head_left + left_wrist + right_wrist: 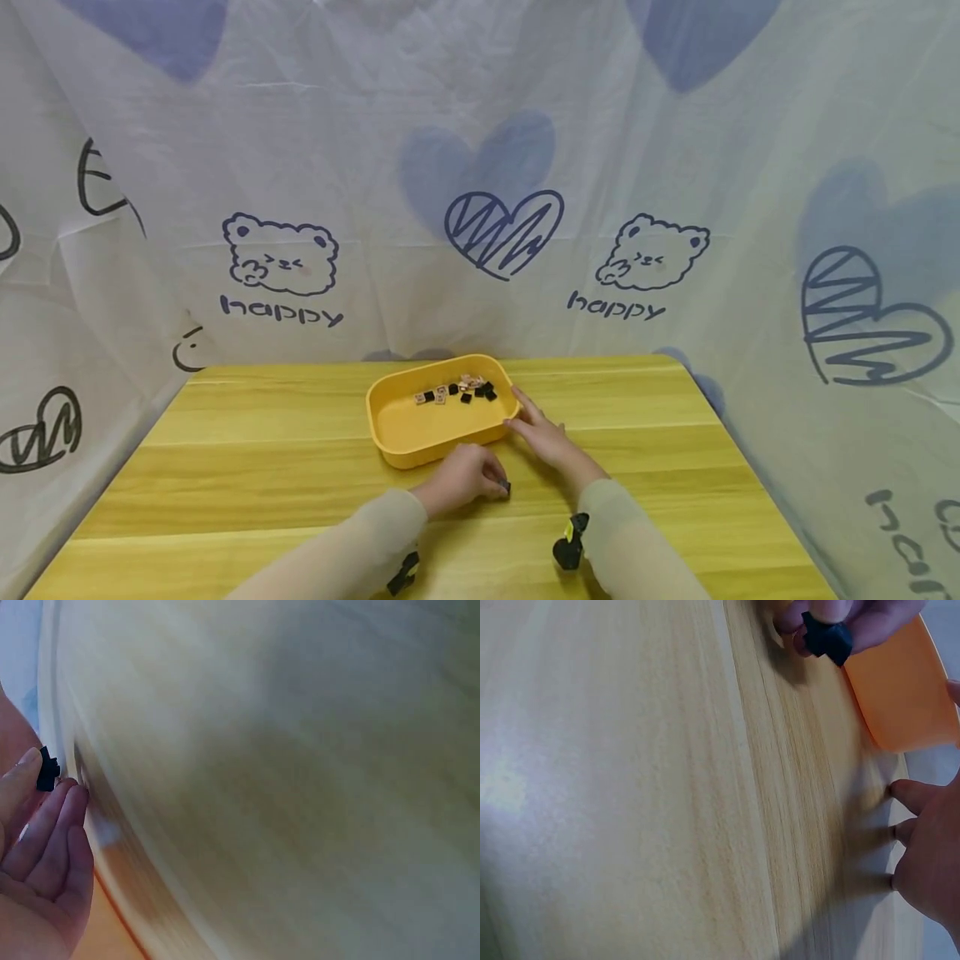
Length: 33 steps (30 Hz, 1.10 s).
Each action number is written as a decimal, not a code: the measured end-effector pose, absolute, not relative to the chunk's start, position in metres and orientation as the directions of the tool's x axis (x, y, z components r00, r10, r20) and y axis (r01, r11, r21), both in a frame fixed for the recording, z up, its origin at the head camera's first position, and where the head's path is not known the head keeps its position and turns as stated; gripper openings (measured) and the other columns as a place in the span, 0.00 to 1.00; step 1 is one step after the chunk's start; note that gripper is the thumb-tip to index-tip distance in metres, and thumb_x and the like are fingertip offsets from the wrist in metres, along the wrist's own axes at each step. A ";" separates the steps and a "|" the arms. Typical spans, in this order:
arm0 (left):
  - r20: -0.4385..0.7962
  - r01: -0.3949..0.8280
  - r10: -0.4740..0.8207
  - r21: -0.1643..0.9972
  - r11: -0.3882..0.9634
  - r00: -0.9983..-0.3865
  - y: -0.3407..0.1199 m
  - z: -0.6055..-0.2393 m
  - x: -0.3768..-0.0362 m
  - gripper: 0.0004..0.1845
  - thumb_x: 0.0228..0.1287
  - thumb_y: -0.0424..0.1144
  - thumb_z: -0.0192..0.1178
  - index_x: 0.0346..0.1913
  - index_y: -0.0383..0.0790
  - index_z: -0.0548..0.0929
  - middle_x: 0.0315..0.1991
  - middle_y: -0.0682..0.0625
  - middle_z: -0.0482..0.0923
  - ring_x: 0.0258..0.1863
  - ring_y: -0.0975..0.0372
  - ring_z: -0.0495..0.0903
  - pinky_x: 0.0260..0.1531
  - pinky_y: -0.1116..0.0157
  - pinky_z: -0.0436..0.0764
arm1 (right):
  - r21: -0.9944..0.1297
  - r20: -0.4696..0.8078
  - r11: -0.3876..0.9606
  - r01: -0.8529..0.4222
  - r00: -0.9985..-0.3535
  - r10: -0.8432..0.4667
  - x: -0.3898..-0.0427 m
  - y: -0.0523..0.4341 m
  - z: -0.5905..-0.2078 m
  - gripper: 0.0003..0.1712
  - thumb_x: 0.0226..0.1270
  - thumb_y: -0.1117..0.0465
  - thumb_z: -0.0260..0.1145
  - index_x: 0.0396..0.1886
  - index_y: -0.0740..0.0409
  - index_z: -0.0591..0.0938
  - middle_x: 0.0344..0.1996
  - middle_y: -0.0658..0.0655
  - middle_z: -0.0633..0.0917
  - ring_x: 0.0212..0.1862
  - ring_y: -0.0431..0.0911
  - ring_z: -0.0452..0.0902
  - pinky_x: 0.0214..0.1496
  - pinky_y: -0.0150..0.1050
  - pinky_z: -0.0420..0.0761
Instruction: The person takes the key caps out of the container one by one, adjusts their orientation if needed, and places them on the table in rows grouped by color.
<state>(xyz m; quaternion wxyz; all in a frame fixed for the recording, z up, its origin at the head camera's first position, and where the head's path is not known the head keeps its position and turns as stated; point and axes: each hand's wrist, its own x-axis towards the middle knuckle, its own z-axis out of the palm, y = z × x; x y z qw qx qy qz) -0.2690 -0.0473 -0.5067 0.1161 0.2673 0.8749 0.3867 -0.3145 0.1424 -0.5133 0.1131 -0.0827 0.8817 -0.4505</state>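
Nearest the camera, two pale sleeves are being extended over the wooden table, each wrist carrying a small black clip-like device. A small black piece is being pinched at the tips of the curled fingers of the left hand, just above the table surface and just in front of the near wall of the yellow tray; its long axis cannot be told at this size. The right hand is being rested with straight, relaxed fingers against the tray's near right corner, holding nothing. The tray is lying just beyond the pinched piece, away from the person, so the left hand is the one nearer to that piece, while the right hand is touching the tray. Farther in, a scatter of small black and tan pieces is lying along the tray's far side. Behind the table, a white printed sheet with bears and hearts is hanging as a backdrop.
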 end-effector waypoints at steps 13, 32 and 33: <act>0.021 0.437 0.574 0.671 0.599 -0.819 -0.038 -0.512 -0.273 0.05 0.50 0.39 0.76 0.29 0.45 0.90 0.25 0.63 0.82 0.24 0.73 0.77 0.31 0.72 0.77 | -0.820 -0.125 0.570 -0.039 -0.961 -0.246 -0.316 0.143 -0.514 0.38 0.75 0.46 0.53 0.79 0.37 0.49 0.69 0.59 0.69 0.72 0.63 0.53 0.66 0.68 0.25; -0.014 0.439 0.569 0.621 0.649 -0.822 -0.033 -0.509 -0.270 0.07 0.47 0.41 0.77 0.25 0.47 0.88 0.21 0.64 0.80 0.22 0.73 0.75 0.30 0.72 0.76 | -0.827 -0.129 0.562 -0.033 -0.961 -0.246 -0.317 0.144 -0.513 0.38 0.74 0.46 0.54 0.78 0.37 0.51 0.68 0.65 0.67 0.71 0.62 0.57 0.65 0.68 0.24; -0.018 0.437 0.570 0.622 0.650 -0.822 -0.032 -0.509 -0.270 0.07 0.47 0.41 0.77 0.25 0.47 0.87 0.21 0.64 0.80 0.22 0.73 0.75 0.29 0.72 0.76 | -0.826 -0.130 0.563 -0.032 -0.961 -0.246 -0.317 0.144 -0.513 0.38 0.74 0.46 0.55 0.78 0.37 0.51 0.68 0.65 0.67 0.71 0.61 0.57 0.65 0.68 0.24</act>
